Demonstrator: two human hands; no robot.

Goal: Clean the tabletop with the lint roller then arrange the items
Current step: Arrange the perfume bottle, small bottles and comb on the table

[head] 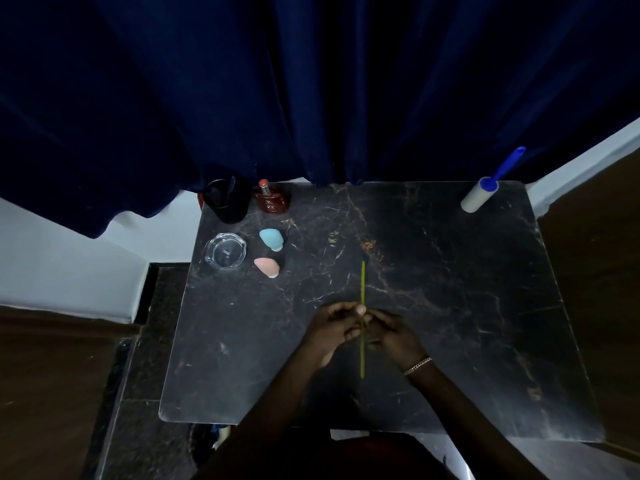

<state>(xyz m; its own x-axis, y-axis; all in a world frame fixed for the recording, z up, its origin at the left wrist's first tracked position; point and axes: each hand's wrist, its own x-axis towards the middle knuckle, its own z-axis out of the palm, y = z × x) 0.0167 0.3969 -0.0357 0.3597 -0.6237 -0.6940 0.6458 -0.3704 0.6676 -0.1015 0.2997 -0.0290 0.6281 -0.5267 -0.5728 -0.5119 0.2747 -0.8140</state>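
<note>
Over the middle of the dark marble tabletop (450, 306), my left hand (334, 325) and my right hand (391, 332) meet and both pinch a thin yellow-green stick (363, 282), seen edge-on and pointing away from me. The lint roller (479, 195), white with a blue handle, lies at the far right corner, apart from both hands. At the far left stand a black cup (227, 202) and a red-brown bottle (272, 200). In front of them lie a glass ashtray (225, 251), a blue sponge (272, 238) and a pink sponge (267, 266).
A dark blue curtain (311, 81) hangs along the table's far edge. White wall (52, 265) shows at left and brown floor (52, 393) on both sides. The table's near edge is just in front of my body.
</note>
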